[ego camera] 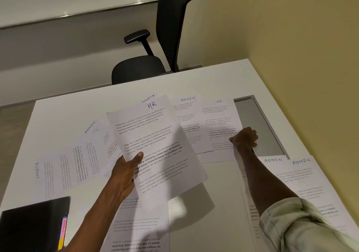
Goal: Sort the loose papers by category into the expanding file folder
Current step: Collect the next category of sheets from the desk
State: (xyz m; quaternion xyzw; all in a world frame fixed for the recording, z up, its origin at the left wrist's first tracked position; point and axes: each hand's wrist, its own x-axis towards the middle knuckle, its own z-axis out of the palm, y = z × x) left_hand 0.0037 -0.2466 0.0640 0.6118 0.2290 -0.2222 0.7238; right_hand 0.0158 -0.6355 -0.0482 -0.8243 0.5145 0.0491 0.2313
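My left hand (127, 171) grips a printed sheet headed HR (155, 141) and holds it tilted above the white table (223, 189). My right hand (245, 138) pinches the right edge of a second HR sheet (220, 123) lying flat further back. More loose papers are spread about: an ADMIN sheet (187, 115) beside it, a SPORTS sheet (149, 97) mostly hidden behind the raised page, ADMIN (93, 145) and SPORTS (48, 174) sheets at left, two ADMIN sheets (303, 176) at right. The black expanding file folder (33, 226), with coloured tabs, sits at the lower left corner.
A grey recessed panel (260, 127) is set into the table just right of my right hand. A black office chair (155, 57) stands behind the far edge. A yellow wall (301, 38) runs along the right side. Another printed sheet (139, 232) lies under my left forearm.
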